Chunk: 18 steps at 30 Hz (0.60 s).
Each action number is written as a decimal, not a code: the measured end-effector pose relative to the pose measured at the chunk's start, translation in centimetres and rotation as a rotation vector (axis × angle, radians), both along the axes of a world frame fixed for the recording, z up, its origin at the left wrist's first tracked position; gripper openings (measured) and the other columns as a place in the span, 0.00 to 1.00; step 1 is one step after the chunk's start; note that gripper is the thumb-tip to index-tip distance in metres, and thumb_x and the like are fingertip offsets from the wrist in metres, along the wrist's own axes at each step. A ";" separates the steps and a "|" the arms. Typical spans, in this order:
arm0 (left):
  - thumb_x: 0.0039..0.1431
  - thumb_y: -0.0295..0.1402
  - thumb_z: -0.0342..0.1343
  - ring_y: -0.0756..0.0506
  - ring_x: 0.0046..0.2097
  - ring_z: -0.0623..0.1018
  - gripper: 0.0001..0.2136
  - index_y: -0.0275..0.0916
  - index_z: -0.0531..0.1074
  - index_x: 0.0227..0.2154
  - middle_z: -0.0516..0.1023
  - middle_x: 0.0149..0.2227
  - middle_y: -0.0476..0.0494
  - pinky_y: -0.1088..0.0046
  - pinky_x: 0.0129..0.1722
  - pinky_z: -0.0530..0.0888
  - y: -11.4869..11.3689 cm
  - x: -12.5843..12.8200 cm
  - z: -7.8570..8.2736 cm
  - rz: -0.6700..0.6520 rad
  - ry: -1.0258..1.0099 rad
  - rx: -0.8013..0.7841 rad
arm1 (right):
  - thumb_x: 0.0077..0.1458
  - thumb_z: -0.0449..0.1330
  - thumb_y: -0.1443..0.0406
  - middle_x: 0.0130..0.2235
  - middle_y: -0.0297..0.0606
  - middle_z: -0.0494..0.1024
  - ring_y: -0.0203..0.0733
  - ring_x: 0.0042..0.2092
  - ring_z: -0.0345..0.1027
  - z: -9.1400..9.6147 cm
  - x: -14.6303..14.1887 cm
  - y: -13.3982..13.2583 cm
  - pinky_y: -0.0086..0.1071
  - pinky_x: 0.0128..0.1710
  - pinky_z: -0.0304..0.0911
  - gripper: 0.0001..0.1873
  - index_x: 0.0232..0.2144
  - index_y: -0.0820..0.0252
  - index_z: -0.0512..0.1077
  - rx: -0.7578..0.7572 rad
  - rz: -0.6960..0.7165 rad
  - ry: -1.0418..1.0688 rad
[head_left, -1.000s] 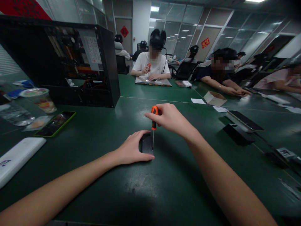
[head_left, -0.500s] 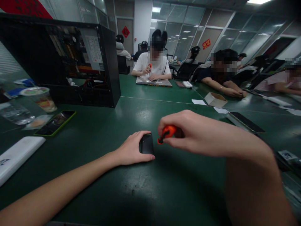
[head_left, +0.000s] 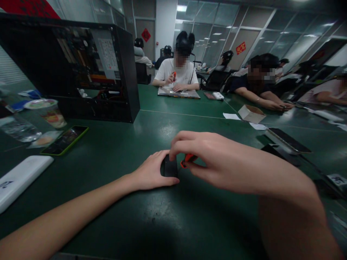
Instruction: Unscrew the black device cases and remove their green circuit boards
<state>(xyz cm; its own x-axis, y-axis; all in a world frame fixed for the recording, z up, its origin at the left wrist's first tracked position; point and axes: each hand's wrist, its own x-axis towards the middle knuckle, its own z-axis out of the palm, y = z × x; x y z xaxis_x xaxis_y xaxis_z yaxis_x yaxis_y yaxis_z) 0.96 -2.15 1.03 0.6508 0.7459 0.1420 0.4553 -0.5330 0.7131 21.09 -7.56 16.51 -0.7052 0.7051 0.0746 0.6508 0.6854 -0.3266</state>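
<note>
My left hand (head_left: 151, 169) rests on the table, thumb and fingers closed around the sides of a small flat black block-like object (head_left: 171, 167). Its kind cannot be made out. Just to the right, my right hand (head_left: 208, 155) holds a screwdriver with an orange and black handle (head_left: 189, 159) in its curled fingers; most of the tool is hidden by the hand. Fingertips of my right hand reach over the top right corner of the black object, seemingly touching it. Whether they touch it or hover is hard to tell.
An open black computer case (head_left: 126, 76) stands at the left back. Before it are a lidded plastic cup (head_left: 51, 113), a green-edged phone (head_left: 66, 140) and a white slab (head_left: 23, 180). To the right lie a small box (head_left: 251, 114) and a dark panel (head_left: 288, 140). Co-workers sit opposite.
My right hand has moved left, and its fingers now extend over the black object's corner, with the screwdriver tucked back in the hand. The left hand keeps its hold.
</note>
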 end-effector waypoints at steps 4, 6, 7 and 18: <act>0.47 0.49 0.71 0.29 0.59 0.72 0.39 0.44 0.65 0.61 0.72 0.60 0.37 0.49 0.59 0.70 0.0 0.0 -0.1 0.009 -0.002 0.019 | 0.65 0.58 0.63 0.41 0.41 0.78 0.42 0.38 0.71 -0.2 0.0 -0.4 0.33 0.36 0.59 0.06 0.39 0.58 0.75 0.100 -0.157 -0.104; 0.47 0.49 0.71 0.29 0.59 0.73 0.40 0.43 0.65 0.62 0.72 0.60 0.37 0.49 0.59 0.70 0.0 -0.1 -0.1 0.016 0.018 0.027 | 0.67 0.56 0.63 0.37 0.41 0.77 0.42 0.36 0.69 -0.4 -0.3 -0.3 0.34 0.34 0.57 0.09 0.37 0.59 0.75 0.160 -0.228 -0.133; 0.47 0.48 0.71 0.29 0.59 0.73 0.40 0.43 0.65 0.62 0.72 0.60 0.37 0.49 0.59 0.70 0.1 -0.1 0.0 0.016 0.024 0.031 | 0.67 0.55 0.65 0.37 0.41 0.77 0.41 0.36 0.69 -0.4 -0.4 -0.3 0.33 0.34 0.57 0.08 0.37 0.59 0.74 0.166 -0.218 -0.129; 0.48 0.48 0.71 0.30 0.59 0.72 0.38 0.42 0.66 0.60 0.72 0.60 0.36 0.49 0.59 0.70 0.1 -0.1 0.0 -0.003 0.030 0.053 | 0.65 0.56 0.69 0.41 0.40 0.76 0.41 0.39 0.69 -0.1 -0.1 -0.4 0.33 0.38 0.59 0.07 0.38 0.60 0.75 0.110 -0.103 -0.083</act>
